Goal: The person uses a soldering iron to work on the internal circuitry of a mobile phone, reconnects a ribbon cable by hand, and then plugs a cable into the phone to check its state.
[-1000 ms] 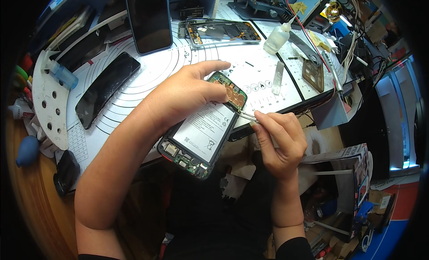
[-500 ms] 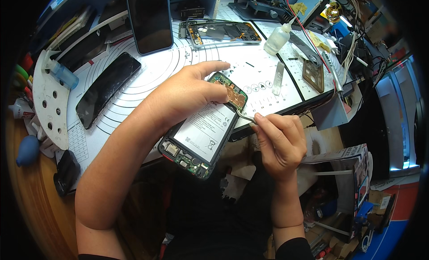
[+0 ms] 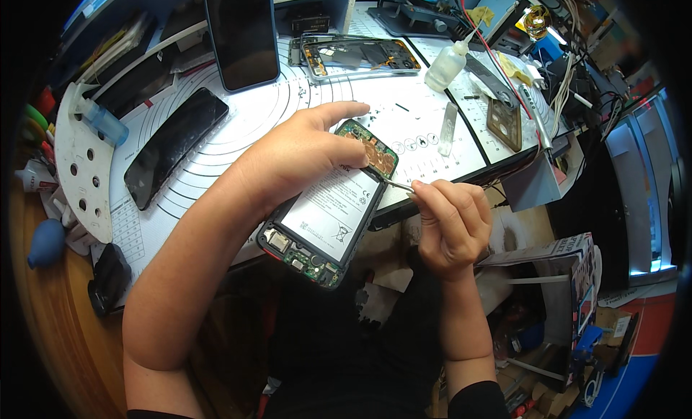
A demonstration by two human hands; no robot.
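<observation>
An opened phone (image 3: 328,210) lies tilted across the near edge of the bench, its white-labelled battery and green circuit boards bare. My left hand (image 3: 313,141) grips its upper end: the thumb presses on the copper-coloured shield (image 3: 378,158), the index finger stretches past the top corner, and the other fingers are hidden. In my right hand (image 3: 454,221), thumb and fingers pinch a slim pair of metal tweezers (image 3: 400,185). Their tip meets the phone's right edge, just below the copper-coloured shield; I cannot tell whether it touches the board.
A dark phone screen (image 3: 175,149) lies on the mat to the left, and another phone (image 3: 242,37) leans at the back. Beyond my hands are an opened phone frame (image 3: 360,57), a dropper bottle (image 3: 447,64) and a brown case (image 3: 504,123). Small dark bits lie nearby.
The tweezers now lie at a flatter angle against the phone's edge, and the right-hand fingers have shifted slightly. My left hand and the phone have hardly moved.
</observation>
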